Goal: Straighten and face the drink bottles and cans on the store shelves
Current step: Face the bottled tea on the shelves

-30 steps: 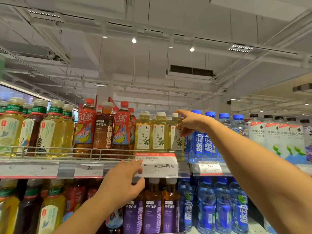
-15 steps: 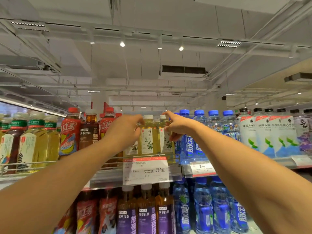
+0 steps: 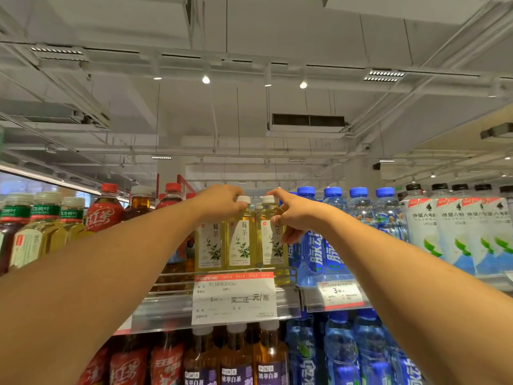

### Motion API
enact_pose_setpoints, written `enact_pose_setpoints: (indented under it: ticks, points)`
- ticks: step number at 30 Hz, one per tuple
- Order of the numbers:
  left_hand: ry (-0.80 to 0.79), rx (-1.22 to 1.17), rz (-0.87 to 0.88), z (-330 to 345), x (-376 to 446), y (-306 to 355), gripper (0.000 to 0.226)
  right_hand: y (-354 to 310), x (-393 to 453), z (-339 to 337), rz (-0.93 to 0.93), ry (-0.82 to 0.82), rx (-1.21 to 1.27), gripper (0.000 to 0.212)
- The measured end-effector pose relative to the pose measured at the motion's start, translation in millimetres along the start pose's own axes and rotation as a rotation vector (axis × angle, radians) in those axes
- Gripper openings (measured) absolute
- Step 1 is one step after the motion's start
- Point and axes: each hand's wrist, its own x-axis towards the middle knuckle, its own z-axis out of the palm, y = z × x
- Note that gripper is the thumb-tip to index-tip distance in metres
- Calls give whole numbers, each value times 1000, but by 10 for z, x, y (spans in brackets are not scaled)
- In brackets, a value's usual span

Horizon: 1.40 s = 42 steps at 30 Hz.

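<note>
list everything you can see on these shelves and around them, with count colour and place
pale yellow tea bottles: three in front, white caps, top shelf centre
sale tag: one, white with red strip, shelf edge below them
blue bottles: at least four, blue caps, right of the tea
white-label bottles: several, black caps, far right
red tea bottles: at least two, red caps, left of centre
green-band bottles: several, far left
purple-label bottles: three, lower shelf
left hand: grips a tea bottle's top
right hand: pinches rightmost tea bottle's neck

Supermarket drinks aisle. Stocked shelves (image 3: 216, 309) of tea bottles (image 3: 241, 240) and blue-capped water bottles (image 3: 333, 245); sale price tag (image 3: 234, 297) clipped on shelf edge; exposed ceiling ducts (image 3: 305, 123), track spotlights (image 3: 206, 79).
</note>
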Motion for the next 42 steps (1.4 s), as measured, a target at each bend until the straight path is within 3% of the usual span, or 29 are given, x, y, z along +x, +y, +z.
enact_pose_setpoints:
  ticks: [14,23,34,42]
  points:
    - [15,82,-37,22,-12,10,46,10,-81,-100,-77,-46,72,46]
    - [-28,44,-32,-127,-2,-67,46,-40,-74,-45,-10,-18,8,40]
    - [-15,260,-118,-165,-66,-277,34,-58,-113,-51,10,-44,60,38]
    - [-52,93,-99,-151,-51,-186,39,-65,-135,-82,-4,-87,125,41]
